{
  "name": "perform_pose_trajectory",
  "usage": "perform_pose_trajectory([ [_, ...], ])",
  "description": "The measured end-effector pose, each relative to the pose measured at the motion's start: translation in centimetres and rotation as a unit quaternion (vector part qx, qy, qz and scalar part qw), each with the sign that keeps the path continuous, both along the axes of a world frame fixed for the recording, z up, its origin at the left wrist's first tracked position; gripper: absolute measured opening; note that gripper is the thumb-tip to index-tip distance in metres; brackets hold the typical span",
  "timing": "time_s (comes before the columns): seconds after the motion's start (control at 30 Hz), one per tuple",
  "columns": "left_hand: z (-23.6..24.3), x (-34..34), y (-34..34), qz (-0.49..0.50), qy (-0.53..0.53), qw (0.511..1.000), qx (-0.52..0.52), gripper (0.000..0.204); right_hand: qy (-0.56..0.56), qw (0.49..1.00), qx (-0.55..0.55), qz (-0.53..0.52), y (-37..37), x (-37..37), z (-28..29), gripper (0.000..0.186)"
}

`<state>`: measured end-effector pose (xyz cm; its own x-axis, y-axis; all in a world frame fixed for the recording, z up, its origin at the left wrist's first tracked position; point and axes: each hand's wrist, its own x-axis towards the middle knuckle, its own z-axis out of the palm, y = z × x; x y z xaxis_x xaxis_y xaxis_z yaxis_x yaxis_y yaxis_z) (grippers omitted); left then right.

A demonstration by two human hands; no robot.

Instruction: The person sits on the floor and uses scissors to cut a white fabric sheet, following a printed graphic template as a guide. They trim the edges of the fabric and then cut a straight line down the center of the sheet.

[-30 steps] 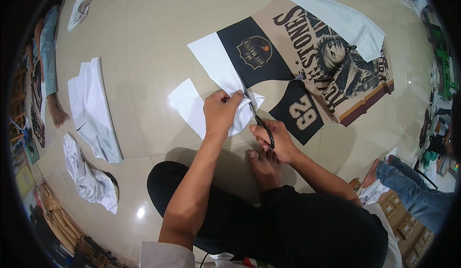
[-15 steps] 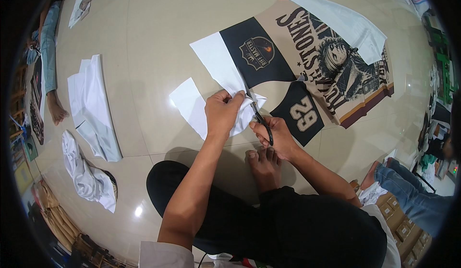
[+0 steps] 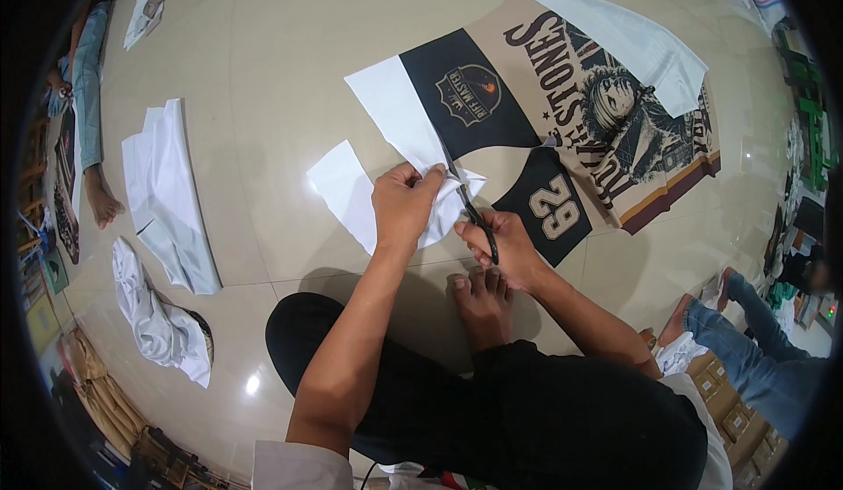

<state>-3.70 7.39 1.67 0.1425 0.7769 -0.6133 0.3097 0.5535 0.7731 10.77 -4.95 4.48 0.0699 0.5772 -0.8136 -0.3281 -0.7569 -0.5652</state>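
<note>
My left hand (image 3: 407,202) pinches the white margin of a large printed fabric piece (image 3: 518,60) spread over the floor. That fabric is tan and black, with a figure print, lettering and a badge. My right hand (image 3: 507,246) is closed round the handles of black scissors (image 3: 479,219). Their blades lie at the fabric's edge, close beside my left fingertips, where the white border meets the black section. White cloth (image 3: 344,190) trails under and left of my left hand. A black part with pale numerals (image 3: 549,213) lies just beyond my right hand.
Folded white cloth (image 3: 172,196) and a crumpled white heap (image 3: 158,314) lie on the tiled floor to the left. A person in jeans (image 3: 90,95) is at the far left; another's jeans-clad legs (image 3: 746,327) are at the right, near brown packages (image 3: 738,415). My bare foot (image 3: 483,306) rests near the scissors.
My hands, the scissors and the fabric stay nearly in place. At the right, the other person's feet have moved farther apart.
</note>
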Motion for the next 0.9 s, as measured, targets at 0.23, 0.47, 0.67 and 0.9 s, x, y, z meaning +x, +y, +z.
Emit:
perform_pose_trajectory([
  [0.23, 0.1, -0.1, 0.0, 0.004, -0.008, 1.000, -0.005, 0.033, -0.008, 1.000, -0.009, 0.010, 1.5, 0.4, -0.4, 0.038],
  [0.47, 0.1, -0.1, -0.1, 0.005, -0.012, 1.000, -0.005, 0.031, -0.005, 1.000, -0.008, 0.011, 2.0, 0.4, -0.2, 0.038],
  [0.67, 0.0, -0.1, -0.2, 0.003, -0.008, 1.000, -0.005, 0.030, 0.002, 1.000, -0.009, 0.010, 2.1, 0.4, 0.0, 0.037],
  [0.9, 0.0, 0.0, -0.2, 0.010, -0.015, 1.000, -0.005, 0.031, -0.007, 1.000, -0.005, 0.012, 2.2, 0.4, -0.3, 0.036],
])
